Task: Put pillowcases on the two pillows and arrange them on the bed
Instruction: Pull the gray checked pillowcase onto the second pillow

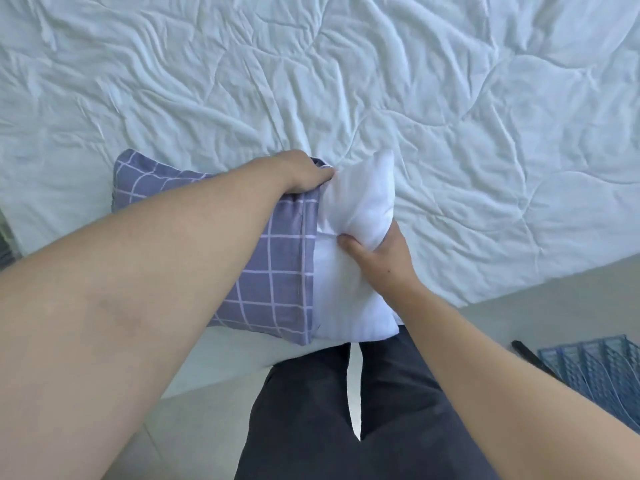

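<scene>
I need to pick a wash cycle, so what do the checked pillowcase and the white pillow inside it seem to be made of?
The checked pillowcase looks like thin woven cotton or a cotton blend, matte, with a crisp hem fold. The white pillow looks like a smooth, faintly shiny synthetic shell over soft filling, since it dents where the right hand grips it.

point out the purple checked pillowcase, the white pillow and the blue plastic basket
purple checked pillowcase (270, 289), head view, on its near grid-patterned panel
white pillow (363, 192), head view, on the bare end sticking out of the case
blue plastic basket (602, 368), head view, on its slatted wall at the right edge
</scene>
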